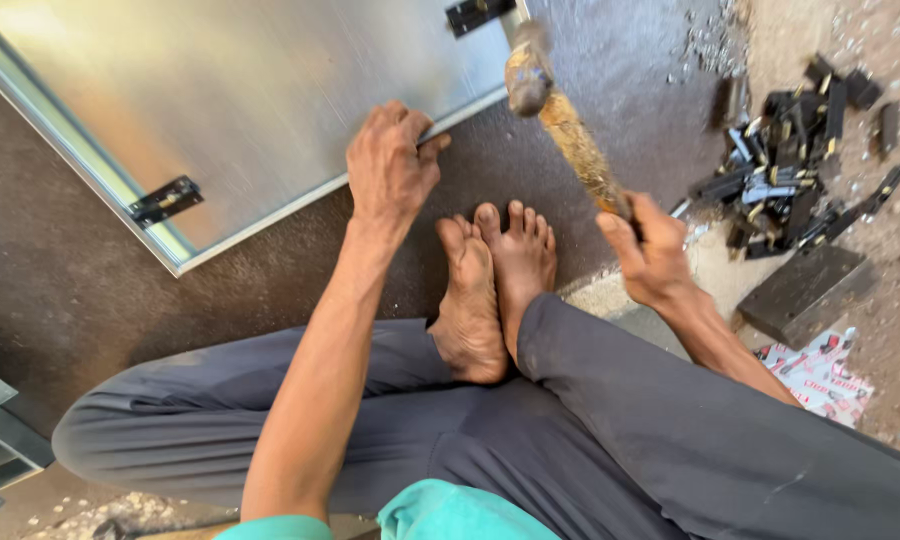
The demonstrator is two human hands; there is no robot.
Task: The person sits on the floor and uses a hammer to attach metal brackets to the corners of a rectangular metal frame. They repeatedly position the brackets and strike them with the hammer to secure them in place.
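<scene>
Risk of struck fingers: left hand (390, 165) pressed flat on shiny galvanised sheet-metal panel (250, 100) on floor, right hand (650, 250) fisted round rusty wooden-handled hammer (560, 120), head v. near panel edge & bare feet (490, 270).

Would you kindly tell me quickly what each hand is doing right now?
Left hand: open, resting on the metal sheet's edge.
Right hand: closed around the hammer handle.

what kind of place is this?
Likely a small metal workshop, with work done on the floor. A sheet-metal panel with black hinges lies there, the right hand holds a hammer, and loose hinges lie piled nearby.
</scene>
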